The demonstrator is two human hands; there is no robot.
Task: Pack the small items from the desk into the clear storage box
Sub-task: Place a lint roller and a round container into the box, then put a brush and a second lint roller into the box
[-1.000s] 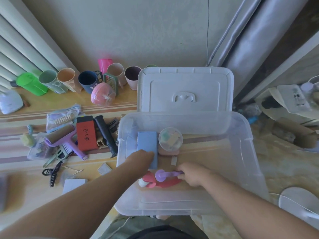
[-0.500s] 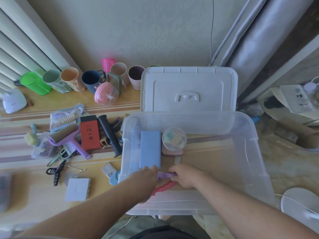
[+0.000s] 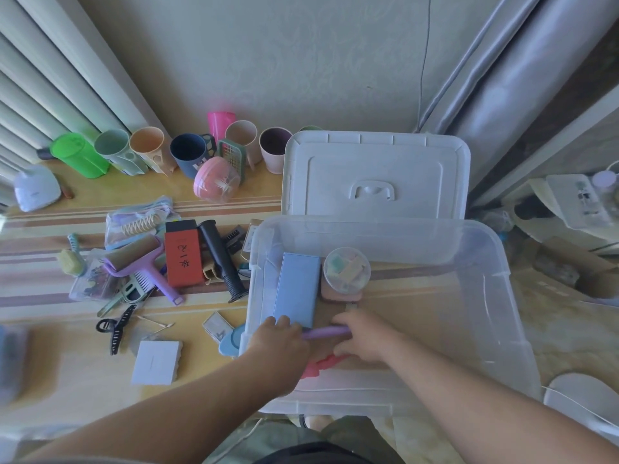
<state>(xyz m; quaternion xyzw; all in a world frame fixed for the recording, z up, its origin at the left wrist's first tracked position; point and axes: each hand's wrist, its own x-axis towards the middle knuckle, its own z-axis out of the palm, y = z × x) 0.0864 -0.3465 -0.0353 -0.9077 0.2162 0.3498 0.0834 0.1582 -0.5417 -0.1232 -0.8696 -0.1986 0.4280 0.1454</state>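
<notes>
The clear storage box point(image 3: 495, 262) stands open on the desk. Inside it lie a pale blue flat case point(image 3: 298, 286), a round clear container point(image 3: 346, 271) on a pink pad, and a red-pink item point(image 3: 318, 365) near the front wall. Both my hands are inside the box at its front left. My left hand point(image 3: 279, 343) and my right hand point(image 3: 363, 336) both touch a purple stick-shaped item point(image 3: 326, 332) that lies between them. On the desk to the left lie a purple lint roller point(image 3: 140, 262), a red box point(image 3: 183, 259), a black handle point(image 3: 221, 259) and a white pad point(image 3: 155, 361).
The box's white lid point(image 3: 373, 175) leans behind it. A row of cups point(image 3: 187, 155) and a pink round case point(image 3: 216, 184) stand at the desk's back. A black hair claw point(image 3: 115, 326), a clear pouch point(image 3: 137, 219) and a small clear box point(image 3: 217, 326) lie on the desk.
My left hand slid from the blue case toward the front of the box and now meets the purple item. The purple item now lies level, above the red-pink item.
</notes>
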